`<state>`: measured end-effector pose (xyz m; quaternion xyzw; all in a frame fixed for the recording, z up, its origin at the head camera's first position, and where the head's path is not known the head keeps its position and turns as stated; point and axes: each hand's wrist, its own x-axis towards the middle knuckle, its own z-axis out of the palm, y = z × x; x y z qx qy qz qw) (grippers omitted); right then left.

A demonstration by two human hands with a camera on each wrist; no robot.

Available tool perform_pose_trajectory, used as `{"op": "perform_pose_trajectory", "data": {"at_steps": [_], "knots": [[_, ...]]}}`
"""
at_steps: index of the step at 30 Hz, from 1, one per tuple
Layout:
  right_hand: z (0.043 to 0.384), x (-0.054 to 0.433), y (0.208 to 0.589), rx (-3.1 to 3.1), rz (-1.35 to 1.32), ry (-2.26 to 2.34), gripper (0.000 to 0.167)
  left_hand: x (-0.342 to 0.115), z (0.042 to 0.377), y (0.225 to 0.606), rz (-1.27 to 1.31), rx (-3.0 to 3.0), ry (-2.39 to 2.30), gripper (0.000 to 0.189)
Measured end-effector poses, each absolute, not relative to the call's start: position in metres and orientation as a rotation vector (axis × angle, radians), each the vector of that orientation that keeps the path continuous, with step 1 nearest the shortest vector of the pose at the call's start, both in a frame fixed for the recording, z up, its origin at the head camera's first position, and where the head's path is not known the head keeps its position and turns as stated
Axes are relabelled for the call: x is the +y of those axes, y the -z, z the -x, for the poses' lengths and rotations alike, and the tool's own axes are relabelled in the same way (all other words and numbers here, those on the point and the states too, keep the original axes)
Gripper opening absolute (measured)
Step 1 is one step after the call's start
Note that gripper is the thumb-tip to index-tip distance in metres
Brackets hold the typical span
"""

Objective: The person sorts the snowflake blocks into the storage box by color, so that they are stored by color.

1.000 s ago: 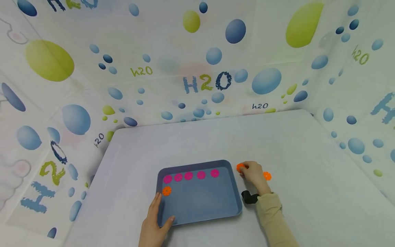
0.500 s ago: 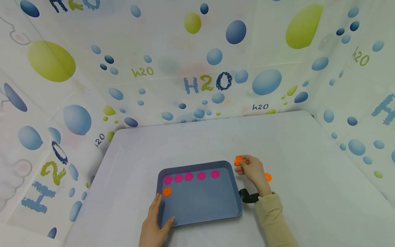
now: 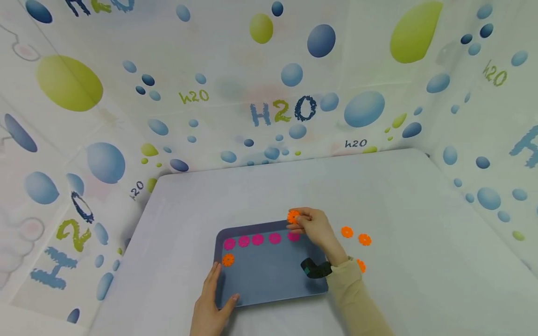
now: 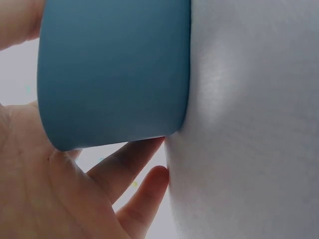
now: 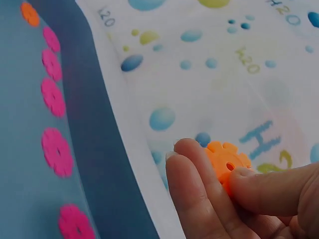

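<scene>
Between thumb and fingers, my right hand pinches an orange flower-shaped plastic disc, raised over the far right edge of the blue-grey tray. The right wrist view shows this disc with its small centre hole, thumb on its face. Inside the tray, a row of pink discs lies along the far side; my right hand partly covers the rightmost. One orange disc lies below the row's left end. My left hand rests at the tray's near left corner, its fingers extended along the side.
Right of the tray, loose orange discs lie on the white-covered table; the right sleeve partly hides one. A black wrist camera hangs over the tray's right side. Patterned sheets enclose the table behind and at both sides.
My right hand has lifted an orange disc off the table and carried it left to the tray's far edge. More loose orange discs now show where the hand was. The left hand stays put.
</scene>
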<state>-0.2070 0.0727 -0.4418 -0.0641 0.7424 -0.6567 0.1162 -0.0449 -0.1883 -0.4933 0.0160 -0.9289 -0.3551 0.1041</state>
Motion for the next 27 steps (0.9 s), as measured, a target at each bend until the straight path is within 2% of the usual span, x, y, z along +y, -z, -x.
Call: {"op": "perform_pose_trajectory", "data": {"at_steps": [11,17,27], "knots": [[0.198,0.009,0.455,2.002,0.245,1.894,0.032,-0.188,0.045,0.498,-0.066,-2.732,1.055,0.082],[0.19,-0.006,0.465,1.99,0.261,1.856,0.032,-0.188,0.045,0.498,-0.072,-2.733,1.051,0.082],[0.186,-0.028,0.479,1.999,0.233,1.783,0.018,-0.189,0.045,0.493,-0.046,-2.722,1.004,0.081]]}}
